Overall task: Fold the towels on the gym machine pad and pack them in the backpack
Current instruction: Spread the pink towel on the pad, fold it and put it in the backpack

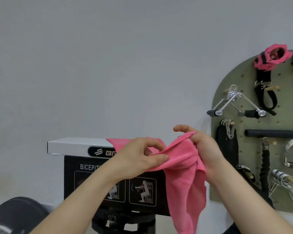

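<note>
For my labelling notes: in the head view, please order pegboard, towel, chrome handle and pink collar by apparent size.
1. Pegboard, partly cropped.
2. Towel, enlarged by nearness to camera.
3. Chrome handle.
4. Pink collar.

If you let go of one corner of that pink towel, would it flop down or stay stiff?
Probably flop: the pink towel sags and hangs in loose folds below where the left hand and right hand hold it. It looks light, since a loose grip keeps it up. Its fuzzy surface likely won't slip easily.
</note>
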